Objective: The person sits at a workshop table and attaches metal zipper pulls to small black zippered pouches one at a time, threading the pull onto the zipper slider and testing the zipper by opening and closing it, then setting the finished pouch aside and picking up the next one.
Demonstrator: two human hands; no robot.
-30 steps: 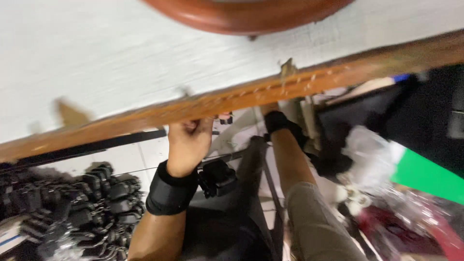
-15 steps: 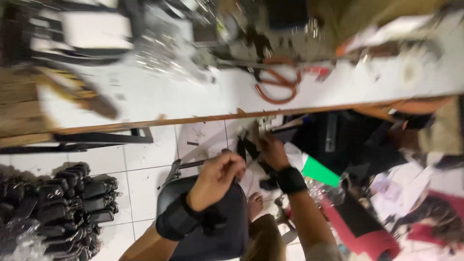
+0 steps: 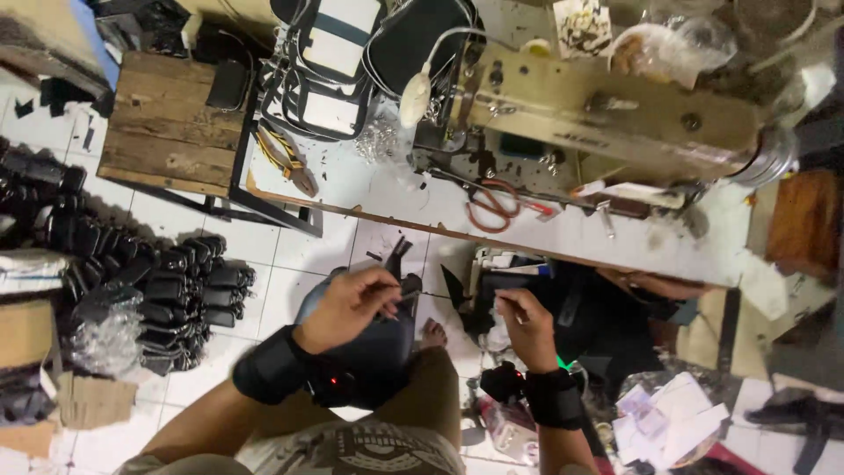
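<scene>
Thread [image 3: 432, 295], 1 strand, thin & dark, stretched between both hands, below front edge of the sewing table [image 3: 563, 242]. Left hand [image 3: 350, 306]: fingers curled, thumb + forefinger pinching one thread end, resting over a dark grey bag piece [image 3: 374, 339] on the lap. Right hand [image 3: 527, 325]: fingertips pinched on the other end, just under table edge. Black wrist straps, 2, one per arm. On table: 1 sewing machine [image 3: 607, 110], beige; 1 pair scissors [image 3: 492, 204], red-orange handles, in front of machine. Black-and-white bags [image 3: 330, 75] stacked at table's far left, approx 2, exact count unclear. Floor left of table: heap of small black pouches [image 3: 180, 286], too many to count. 1 wooden stool [image 3: 167, 132] beside table's left end.
</scene>
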